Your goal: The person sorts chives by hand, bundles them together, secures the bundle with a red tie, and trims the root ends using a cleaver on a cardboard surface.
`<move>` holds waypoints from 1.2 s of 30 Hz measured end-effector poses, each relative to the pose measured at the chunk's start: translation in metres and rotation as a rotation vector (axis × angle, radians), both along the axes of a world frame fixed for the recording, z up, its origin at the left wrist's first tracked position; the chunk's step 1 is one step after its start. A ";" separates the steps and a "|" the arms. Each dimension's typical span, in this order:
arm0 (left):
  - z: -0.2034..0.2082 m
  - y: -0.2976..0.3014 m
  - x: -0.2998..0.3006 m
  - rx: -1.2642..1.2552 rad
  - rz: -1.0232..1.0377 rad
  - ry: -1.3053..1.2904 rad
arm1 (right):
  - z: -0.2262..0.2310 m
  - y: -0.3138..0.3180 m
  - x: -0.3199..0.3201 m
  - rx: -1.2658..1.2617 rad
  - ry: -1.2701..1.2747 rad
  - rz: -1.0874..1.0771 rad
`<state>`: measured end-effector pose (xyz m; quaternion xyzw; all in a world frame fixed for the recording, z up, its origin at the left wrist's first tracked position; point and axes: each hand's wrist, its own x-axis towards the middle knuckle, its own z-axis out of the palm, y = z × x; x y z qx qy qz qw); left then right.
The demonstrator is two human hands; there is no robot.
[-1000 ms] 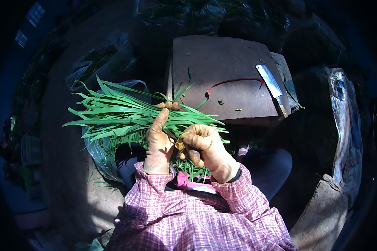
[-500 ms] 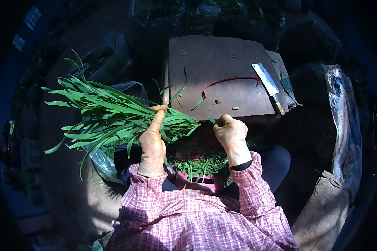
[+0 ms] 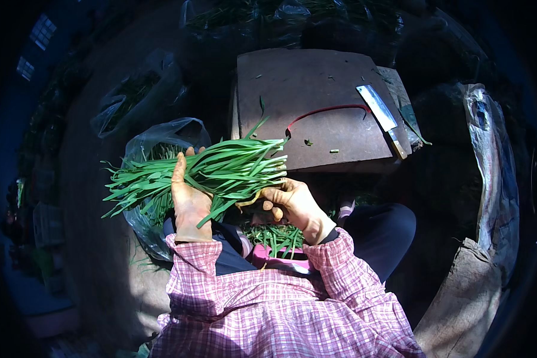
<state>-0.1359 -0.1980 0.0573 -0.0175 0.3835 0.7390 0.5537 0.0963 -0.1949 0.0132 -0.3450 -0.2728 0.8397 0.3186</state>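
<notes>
My left hand (image 3: pixel 192 210) is wrapped round a bunch of garlic chives (image 3: pixel 232 170), its thumb over the leaves. Pale cut ends of the bunch point right, and the green tips fan out to the left. At the stem end, my right hand (image 3: pixel 301 209) pinches a yellowish withered leaf (image 3: pixel 249 201) between thumb and forefinger, just below the bunch. Under both hands, a pink container (image 3: pixel 280 262) between my legs holds loose green trimmings (image 3: pixel 275 237).
Beyond my hands stands a brown board (image 3: pixel 304 80) with small green scraps. A cleaver (image 3: pixel 377 108) and a red strap (image 3: pixel 328 108) lie on it. Clear plastic bags of greens (image 3: pixel 125 101) are at left. A crumpled sack (image 3: pixel 483 173) lies at right.
The bunch has turned, bringing its cut ends up and toward the right. My right hand has moved left and down to the stem end and now pinches a yellowish leaf.
</notes>
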 end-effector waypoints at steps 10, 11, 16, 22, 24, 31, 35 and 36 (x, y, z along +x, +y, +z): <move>-0.003 -0.006 0.009 0.124 0.031 0.009 | 0.027 0.002 -0.013 0.079 -0.286 -0.330; -0.003 -0.007 0.012 0.144 0.037 0.011 | 0.026 0.004 -0.017 0.065 -0.354 -0.302; -0.013 -0.010 0.018 0.165 0.045 0.037 | 0.020 0.003 -0.024 0.014 -0.300 -0.257; -0.027 -0.011 0.007 0.211 0.027 0.090 | 0.013 0.008 -0.026 -0.033 -0.146 -0.318; -0.013 -0.016 -0.004 0.144 0.017 0.044 | 0.013 0.007 -0.018 0.027 -0.319 -0.148; -0.016 -0.028 -0.065 0.209 0.091 0.067 | -0.011 0.022 0.050 0.350 -0.548 -0.233; -0.032 -0.021 -0.063 0.554 -0.215 -0.131 | 0.033 0.002 0.018 0.505 -0.072 0.187; -0.030 -0.017 -0.058 0.568 -0.245 -0.149 | 0.029 -0.002 0.009 0.536 -0.051 0.256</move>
